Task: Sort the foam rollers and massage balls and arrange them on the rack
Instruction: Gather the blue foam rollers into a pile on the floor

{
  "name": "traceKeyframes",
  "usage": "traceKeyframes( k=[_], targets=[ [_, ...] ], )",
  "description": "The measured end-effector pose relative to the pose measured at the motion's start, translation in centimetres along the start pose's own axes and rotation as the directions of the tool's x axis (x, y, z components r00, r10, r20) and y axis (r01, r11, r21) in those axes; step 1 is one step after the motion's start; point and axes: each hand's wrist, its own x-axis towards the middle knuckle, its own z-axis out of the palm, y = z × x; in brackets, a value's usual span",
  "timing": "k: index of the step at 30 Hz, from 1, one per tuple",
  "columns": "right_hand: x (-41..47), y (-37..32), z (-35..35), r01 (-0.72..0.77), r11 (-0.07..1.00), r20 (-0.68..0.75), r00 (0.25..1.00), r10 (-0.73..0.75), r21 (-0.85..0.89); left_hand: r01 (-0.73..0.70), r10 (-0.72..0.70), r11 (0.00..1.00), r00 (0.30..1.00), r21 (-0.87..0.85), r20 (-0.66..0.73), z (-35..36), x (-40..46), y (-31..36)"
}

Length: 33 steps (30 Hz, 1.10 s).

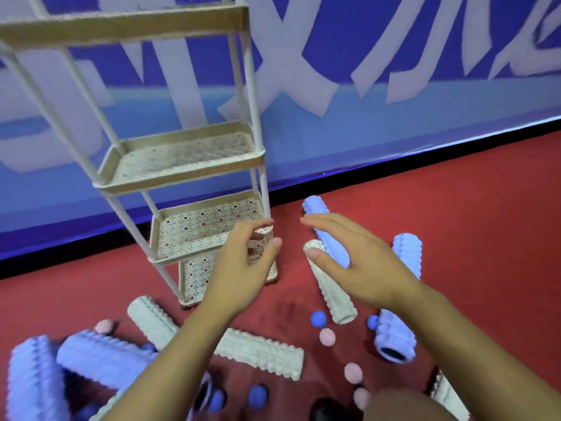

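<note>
A cream tiered rack with perforated shelves stands on the red floor by the wall; no rollers or balls show on its shelves. Around it lie several ridged foam rollers, white ones and lilac-blue ones. Spiky pink balls and blue balls are scattered among them. My left hand hovers in front of the rack's lower shelves, fingers relaxed and holding nothing. My right hand hovers open above the white and lilac rollers.
A blue wall banner with white lettering runs behind the rack, with a black strip at its base. Red carpet floor stretches to the right. Another white roller lies at the lower right edge.
</note>
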Motion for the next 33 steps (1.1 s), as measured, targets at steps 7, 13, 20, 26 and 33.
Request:
traceKeyframes(
  k=[7,13,20,26,33],
  targets=[
    [2.2,-10.9,-3.4,0.225,0.971,0.047,0.974,-0.222,-0.087,-0.145,0.160,0.979,0.983,0.143,-0.096,-12.7,-4.3,7.4],
    [2.4,-19.9,-2.5,0.431,0.896,0.095,0.902,-0.422,-0.107,-0.145,0.193,0.961,0.961,0.234,-0.199,-21.1,-10.9,9.3],
    [2.7,-26.9,2.4,0.565,0.824,0.195,0.814,-0.547,-0.048,-0.011,0.085,0.969,0.953,0.246,-0.292,-27.5,-17.6,5.5],
    [3.4,-29.9,9.1,0.588,0.809,0.246,0.780,-0.576,0.030,0.254,-0.207,0.966,0.871,0.049,-0.445,-29.7,-19.9,-2.8],
    [4.2,-30.4,14.7,0.574,0.818,0.340,0.761,-0.552,0.045,0.677,-0.652,0.722,0.597,-0.142,-0.468,-28.9,-22.9,-17.3]
  ],
)
